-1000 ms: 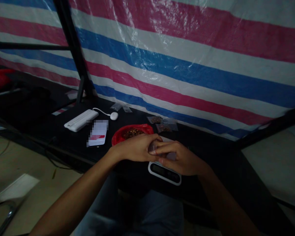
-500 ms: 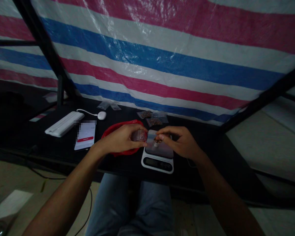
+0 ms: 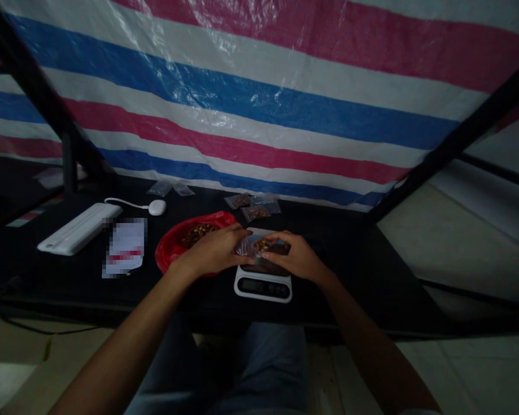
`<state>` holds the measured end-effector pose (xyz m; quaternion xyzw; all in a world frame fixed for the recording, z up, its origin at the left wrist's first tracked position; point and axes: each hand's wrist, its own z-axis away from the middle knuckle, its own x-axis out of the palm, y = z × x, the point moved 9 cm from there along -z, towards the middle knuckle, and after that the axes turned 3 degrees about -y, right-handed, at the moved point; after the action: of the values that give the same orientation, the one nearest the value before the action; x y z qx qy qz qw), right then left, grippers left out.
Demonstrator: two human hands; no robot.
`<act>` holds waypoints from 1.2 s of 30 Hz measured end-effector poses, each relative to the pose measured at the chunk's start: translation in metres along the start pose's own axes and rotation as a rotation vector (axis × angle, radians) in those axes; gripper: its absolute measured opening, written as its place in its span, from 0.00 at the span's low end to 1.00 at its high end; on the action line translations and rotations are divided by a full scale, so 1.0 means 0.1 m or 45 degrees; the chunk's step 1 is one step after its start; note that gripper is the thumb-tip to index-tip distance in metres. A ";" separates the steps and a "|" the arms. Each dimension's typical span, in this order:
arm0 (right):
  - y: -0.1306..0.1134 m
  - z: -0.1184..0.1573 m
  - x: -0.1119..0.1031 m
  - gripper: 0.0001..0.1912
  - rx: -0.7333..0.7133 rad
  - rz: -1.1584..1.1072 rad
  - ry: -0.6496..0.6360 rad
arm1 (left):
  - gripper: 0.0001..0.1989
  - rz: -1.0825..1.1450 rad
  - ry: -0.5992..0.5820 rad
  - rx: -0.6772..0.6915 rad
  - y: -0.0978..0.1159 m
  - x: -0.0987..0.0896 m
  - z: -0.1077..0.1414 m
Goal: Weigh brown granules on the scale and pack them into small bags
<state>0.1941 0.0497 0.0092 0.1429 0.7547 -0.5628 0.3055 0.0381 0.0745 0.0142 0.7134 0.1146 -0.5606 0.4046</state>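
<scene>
My left hand (image 3: 222,248) is closed on a small clear plastic bag (image 3: 243,246), above the left side of a white digital kitchen scale (image 3: 263,288). Over the scale's plate, the fingers of my right hand (image 3: 300,253) curl round a small cluster of brown and yellowish pieces (image 3: 262,245). These pieces sit right at the bag's side; whether they are inside its mouth I cannot tell. A red bag (image 3: 166,248) lies open beside my left hand, with a heap of similar brown pieces (image 3: 198,233) in it.
Filled small bags (image 3: 256,213) lie behind the scale. Flat clear bags (image 3: 161,187) are near the striped sheet (image 3: 251,150). A phone (image 3: 125,248), a long white device (image 3: 80,229) and a round white piece on a cable (image 3: 157,207) stand left on the black table (image 3: 354,288).
My right hand has moved in closer to my left hand and the clear bag. My left hand has shifted, uncovering the heap in the red bag. The whole view has swung slightly right.
</scene>
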 end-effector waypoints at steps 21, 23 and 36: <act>-1.17 -0.58 0.06 0.12 -0.473 0.617 -0.618 | 0.30 0.472 0.465 0.030 0.06 -0.15 0.04; -1.27 -0.65 0.07 0.12 -0.501 0.638 -0.649 | 0.31 0.523 0.534 0.057 0.06 -0.20 0.07; -0.69 -0.38 -0.18 0.19 -0.296 0.094 -0.325 | 0.35 0.677 0.835 -0.001 -0.10 -0.25 0.26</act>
<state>0.1585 0.0650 0.0796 0.0615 0.7640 -0.4736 0.4339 0.0045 0.0698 0.0311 0.8585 0.0496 -0.1799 0.4777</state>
